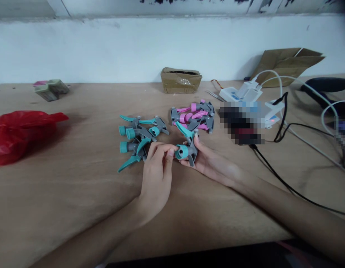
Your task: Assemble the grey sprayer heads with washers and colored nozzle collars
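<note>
In my right hand point(202, 160) is a grey trigger spray head point(191, 150) with a teal trigger and a teal screw collar. The collar's open end faces left and toward me. Thumb and fingers of my left hand point(158, 175) are pinched together at the collar's left edge; whether something small sits between the fingertips is hidden. Just left of the hands lies a group of grey and teal spray heads point(135, 139), several in all. Behind the held one, grey and pink spray heads point(193, 115) are bunched together.
A red plastic bag point(24, 130) lies at the left, with a small block-like object point(51, 89) behind it. Against the wall stand a small cardboard box point(180, 81) and a larger brown carton point(287, 65). A white power strip point(239, 93) and cables point(281, 178) occupy the right side.
</note>
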Tool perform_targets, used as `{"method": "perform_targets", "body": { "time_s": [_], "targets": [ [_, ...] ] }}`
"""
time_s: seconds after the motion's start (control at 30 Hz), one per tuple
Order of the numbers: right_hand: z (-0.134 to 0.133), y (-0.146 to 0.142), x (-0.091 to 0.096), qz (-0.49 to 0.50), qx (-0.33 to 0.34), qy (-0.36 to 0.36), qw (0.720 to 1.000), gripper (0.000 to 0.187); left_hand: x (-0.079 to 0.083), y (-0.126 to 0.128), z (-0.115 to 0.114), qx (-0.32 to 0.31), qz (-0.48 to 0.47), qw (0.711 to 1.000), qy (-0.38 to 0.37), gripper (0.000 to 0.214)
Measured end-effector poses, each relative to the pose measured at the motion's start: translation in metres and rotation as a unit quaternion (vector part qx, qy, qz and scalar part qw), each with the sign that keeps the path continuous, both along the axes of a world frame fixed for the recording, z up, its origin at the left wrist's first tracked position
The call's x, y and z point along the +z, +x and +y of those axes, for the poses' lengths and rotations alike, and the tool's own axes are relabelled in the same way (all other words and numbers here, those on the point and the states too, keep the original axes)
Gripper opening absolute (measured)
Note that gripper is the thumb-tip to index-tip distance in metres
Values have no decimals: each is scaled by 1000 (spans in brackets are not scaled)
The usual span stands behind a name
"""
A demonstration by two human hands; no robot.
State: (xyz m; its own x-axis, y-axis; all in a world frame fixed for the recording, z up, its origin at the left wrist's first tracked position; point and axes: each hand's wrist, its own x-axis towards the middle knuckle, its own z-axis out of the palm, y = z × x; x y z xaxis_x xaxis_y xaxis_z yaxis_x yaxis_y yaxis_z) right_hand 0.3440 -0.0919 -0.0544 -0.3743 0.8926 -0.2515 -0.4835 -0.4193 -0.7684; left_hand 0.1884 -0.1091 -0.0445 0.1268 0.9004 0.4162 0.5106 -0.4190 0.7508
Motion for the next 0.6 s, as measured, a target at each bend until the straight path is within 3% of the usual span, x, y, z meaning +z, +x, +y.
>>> {"method": "perform_targets", "body": {
  "time_s": [0.6],
  "targets": [
    [6, 4, -8, 58, 5, -15, 998, 25, -5, 1, 0, -31, -92, 994, -49, 16]
  ]
}}
